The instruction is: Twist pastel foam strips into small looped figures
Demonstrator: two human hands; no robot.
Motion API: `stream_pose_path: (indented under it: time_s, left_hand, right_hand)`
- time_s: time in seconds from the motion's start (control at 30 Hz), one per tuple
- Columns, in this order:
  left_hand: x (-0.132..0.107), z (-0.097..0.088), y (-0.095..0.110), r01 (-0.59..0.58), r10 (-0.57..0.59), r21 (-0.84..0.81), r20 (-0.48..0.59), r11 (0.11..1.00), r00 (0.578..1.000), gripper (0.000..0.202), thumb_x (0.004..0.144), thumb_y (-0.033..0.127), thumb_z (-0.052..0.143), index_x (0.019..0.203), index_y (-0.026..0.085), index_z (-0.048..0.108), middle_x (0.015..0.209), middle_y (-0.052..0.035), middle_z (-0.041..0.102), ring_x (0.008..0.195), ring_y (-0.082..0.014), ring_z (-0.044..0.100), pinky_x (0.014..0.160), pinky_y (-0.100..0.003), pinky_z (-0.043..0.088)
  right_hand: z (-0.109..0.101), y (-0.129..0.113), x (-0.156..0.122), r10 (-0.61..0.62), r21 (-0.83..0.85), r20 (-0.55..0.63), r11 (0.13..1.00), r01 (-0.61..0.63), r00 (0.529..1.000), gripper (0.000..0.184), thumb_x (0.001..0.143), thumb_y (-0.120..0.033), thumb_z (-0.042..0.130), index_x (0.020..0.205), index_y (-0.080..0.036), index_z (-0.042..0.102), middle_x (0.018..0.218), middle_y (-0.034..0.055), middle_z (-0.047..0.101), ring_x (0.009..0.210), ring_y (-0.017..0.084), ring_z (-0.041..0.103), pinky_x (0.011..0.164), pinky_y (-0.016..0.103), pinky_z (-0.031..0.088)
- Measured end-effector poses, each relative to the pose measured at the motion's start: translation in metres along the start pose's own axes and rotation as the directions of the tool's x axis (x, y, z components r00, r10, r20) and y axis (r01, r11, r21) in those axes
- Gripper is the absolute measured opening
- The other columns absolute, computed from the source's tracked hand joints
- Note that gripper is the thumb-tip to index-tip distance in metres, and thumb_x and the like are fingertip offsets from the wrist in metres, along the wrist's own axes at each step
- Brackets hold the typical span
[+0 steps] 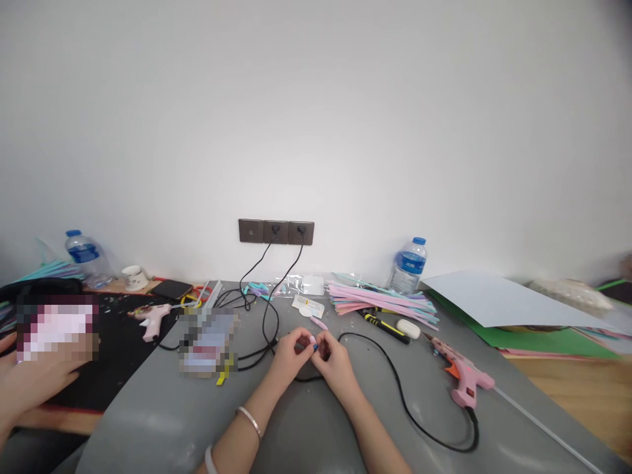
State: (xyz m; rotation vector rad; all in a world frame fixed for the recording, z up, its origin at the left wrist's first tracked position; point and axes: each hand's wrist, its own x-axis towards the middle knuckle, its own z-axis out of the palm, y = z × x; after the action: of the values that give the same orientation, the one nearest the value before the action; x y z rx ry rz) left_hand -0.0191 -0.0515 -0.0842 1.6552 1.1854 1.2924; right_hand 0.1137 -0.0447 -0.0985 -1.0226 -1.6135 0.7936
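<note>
Left hand (288, 357) and right hand (334, 363): fingertips pressed together, pinching a small pink-and-blue piece (314, 343) held between both hands; black cable (402, 401) passes just behind the fingers; pink glue gun (463, 376) lies well right of them.

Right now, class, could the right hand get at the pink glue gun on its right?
Probably yes: only a flat black cord lies between the right hand and the glue gun, though it and the left hand are pinching a small pink piece.
</note>
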Motion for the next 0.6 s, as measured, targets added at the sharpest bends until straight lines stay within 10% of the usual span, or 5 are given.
stream_pose_path:
  time_s: [0.6]
  left_hand:
    - [-0.0009, 0.0000, 0.0039, 0.081, -0.068, -0.236, 0.061, 0.968, 0.996, 0.026, 0.075, 0.042, 0.063, 0.072, 0.018, 0.053, 0.061, 0.0040, 0.050, 0.054, -0.0112, 0.049, 0.049, -0.021, 0.040]
  right_hand:
    - [-0.0039, -0.0043, 0.0009, 0.091, 0.387, 0.180, 0.909, -0.155, 0.980, 0.033, 0.071, -0.049, 0.068, 0.071, -0.022, 0.048, 0.058, -0.0041, 0.049, 0.052, 0.013, 0.049, 0.050, 0.023, 0.039]
